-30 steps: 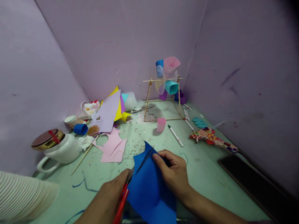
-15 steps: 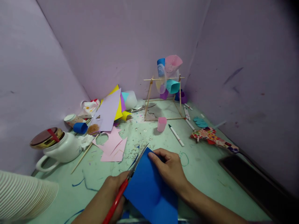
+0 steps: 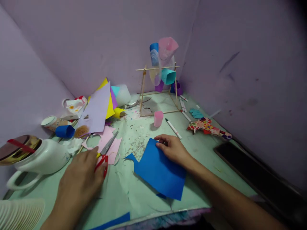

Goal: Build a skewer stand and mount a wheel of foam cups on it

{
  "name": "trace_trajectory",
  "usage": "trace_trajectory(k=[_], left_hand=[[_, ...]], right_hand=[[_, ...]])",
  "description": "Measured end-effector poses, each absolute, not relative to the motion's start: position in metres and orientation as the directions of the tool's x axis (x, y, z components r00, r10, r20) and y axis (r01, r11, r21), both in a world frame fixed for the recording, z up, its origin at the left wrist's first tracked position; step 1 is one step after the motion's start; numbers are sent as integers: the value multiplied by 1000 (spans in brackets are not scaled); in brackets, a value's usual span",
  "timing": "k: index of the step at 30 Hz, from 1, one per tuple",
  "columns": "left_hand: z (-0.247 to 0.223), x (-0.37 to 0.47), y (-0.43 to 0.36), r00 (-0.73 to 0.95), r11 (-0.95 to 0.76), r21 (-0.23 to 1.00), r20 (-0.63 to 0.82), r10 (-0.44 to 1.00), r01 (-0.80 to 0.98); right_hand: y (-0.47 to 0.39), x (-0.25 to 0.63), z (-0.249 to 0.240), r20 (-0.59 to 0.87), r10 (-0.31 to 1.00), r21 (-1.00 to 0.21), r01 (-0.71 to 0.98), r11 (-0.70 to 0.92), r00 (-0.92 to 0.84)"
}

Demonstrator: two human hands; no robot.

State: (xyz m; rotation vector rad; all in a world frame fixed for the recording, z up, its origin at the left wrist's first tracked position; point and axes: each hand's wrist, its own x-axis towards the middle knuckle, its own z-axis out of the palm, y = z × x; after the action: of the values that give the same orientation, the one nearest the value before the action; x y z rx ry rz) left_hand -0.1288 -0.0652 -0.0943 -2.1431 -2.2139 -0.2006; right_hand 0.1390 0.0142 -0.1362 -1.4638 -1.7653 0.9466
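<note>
My left hand, slightly blurred, has its fingers closed at the red handles of the scissors. The blades point away over pink paper scraps; whether they rest on them I cannot tell. A sheet of blue paper lies at a slant in front of me, with a narrow cut strip sticking out at its left. My right hand pinches the sheet at its upper right edge, thumb on top. Near the table's front edge is a loose blue strip.
A stick frame carries a wheel with coloured paper cups. A small pink cup and a marker stand and lie before it. Left are a white teapot and stacked cups; right, a dark phone-like slab.
My left hand has moved the scissors left, away from the blue paper to the pink scraps. The blue paper has turned and lowered towards the table, my right hand still on it. The view has shifted.
</note>
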Motion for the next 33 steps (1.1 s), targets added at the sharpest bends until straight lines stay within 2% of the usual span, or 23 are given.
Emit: trace_trajectory(k=[1, 3, 4, 5, 7, 9, 12, 16, 21, 25, 29, 33], left_hand=[[-100, -116, -72, 152, -185, 121, 244, 958, 975], [-113, -86, -82, 507, -566, 186, 285, 813, 803], [-121, -71, -85, 659, -714, 197, 280, 698, 672], [-128, -58, -87, 728, -782, 212, 285, 623, 586], [-139, -38, -84, 758, -780, 227, 195, 623, 583], [-144, -29, -78, 758, -772, 205, 157, 633, 602], [-142, -27, -72, 777, -809, 120, 230, 586, 575], [-134, -18, -73, 771, -816, 62, 291, 566, 575], [-131, -4, -70, 773, -817, 121, 273, 573, 563], [-130, -17, -60, 836, -850, 186, 167, 522, 494], [-129, -33, -53, 856, -864, 225, 167, 489, 450], [-130, -30, -51, 861, -898, 133, 256, 440, 420]], right_hand=[[14, 139, -136, 28, 988, -847, 521, 103, -150], [14, 138, -134, 35, 990, -846, 523, 102, -137], [14, 138, -134, 37, 989, -846, 523, 107, -143], [14, 139, -133, 33, 986, -845, 522, 114, -161], [10, 144, -130, 37, 976, -835, 529, 149, -216], [1, 155, -123, 122, 957, -783, 568, 255, -263], [-29, 176, -107, 303, 895, -627, 638, 446, -327], [-73, 193, -102, 238, 771, -542, 578, 610, -590], [-84, 204, -135, 344, 712, -391, 596, 701, -612], [-79, 220, -150, 413, 683, -426, 534, 730, -603], [-80, 228, -151, 418, 734, -524, 518, 677, -536], [-85, 225, -143, 384, 767, -509, 575, 640, -514]])
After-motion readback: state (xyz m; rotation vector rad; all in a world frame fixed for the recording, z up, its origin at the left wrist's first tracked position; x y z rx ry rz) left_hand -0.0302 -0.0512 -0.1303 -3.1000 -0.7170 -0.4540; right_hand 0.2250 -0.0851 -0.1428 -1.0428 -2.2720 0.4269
